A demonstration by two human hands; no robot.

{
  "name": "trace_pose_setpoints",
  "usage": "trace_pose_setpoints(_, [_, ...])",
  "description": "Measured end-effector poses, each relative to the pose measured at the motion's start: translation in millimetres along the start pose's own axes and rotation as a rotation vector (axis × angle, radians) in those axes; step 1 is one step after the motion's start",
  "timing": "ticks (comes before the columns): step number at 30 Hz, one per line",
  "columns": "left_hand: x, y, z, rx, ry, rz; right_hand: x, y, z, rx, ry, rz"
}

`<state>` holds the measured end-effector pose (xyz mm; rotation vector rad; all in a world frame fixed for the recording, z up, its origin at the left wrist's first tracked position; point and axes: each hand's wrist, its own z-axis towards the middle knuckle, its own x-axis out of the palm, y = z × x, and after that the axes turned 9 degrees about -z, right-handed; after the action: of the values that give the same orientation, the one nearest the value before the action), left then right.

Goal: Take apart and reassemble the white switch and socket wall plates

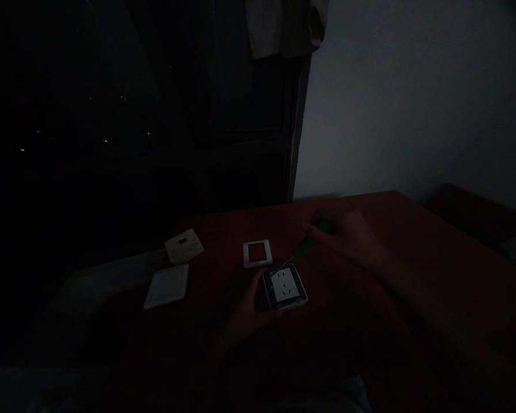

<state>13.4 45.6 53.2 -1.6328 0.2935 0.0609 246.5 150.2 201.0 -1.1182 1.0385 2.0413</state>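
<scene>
A wall socket [284, 285] with a white face and dark edges sits in a pale box on the reddish table. My left hand [250, 308] grips its left side, with fingers and thumb around the box. In my right hand [341, 232] is a green-handled screwdriver [305, 245], slanting down to the left. Its tip meets the dark strip near the socket's upper left corner; whether it sits in a screw I cannot tell. Just behind the socket lies a white square frame [248, 255] with an open middle.
On the table's left side lie a white square plate [167, 285] and a pale card or paper with a dark cutout [184, 248]. The reddish table [361, 206] meets a grey wall [413, 103]. A dark window [90, 115] is at left, with cloth [279, 28] hanging above. The room is very dim.
</scene>
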Motion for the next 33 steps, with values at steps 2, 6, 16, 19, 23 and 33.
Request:
trace_pose_setpoints(2, [-1.2,-0.7,-0.9,-0.028,0.001,0.016,13.7,-20.1,-6.5,0.205,-0.031,0.200])
trace_pose_setpoints(6, [-10.7,-11.7,-3.0,-0.012,-0.018,0.060,51.3,-47.0,-28.1,0.528,0.062,0.674])
trace_pose_setpoints(16, [-47.1,-32.1,40.2,0.165,-0.119,0.700,110.8,-48.0,-72.3,0.665,0.266,1.052])
trace_pose_setpoints(19, [-43.3,-32.8,49.4,0.161,-0.047,0.803,112.9,-44.1,-74.7,0.654,0.253,1.075])
trace_pose_setpoints(23, [-37.7,-29.0,55.3,0.156,-0.003,0.839,110.9,-40.0,-76.5,0.597,0.270,1.083])
trace_pose_setpoints(33, [-33.3,-44.0,43.9,0.187,-0.097,0.854,113.2,-36.9,-79.7,0.549,0.231,1.074])
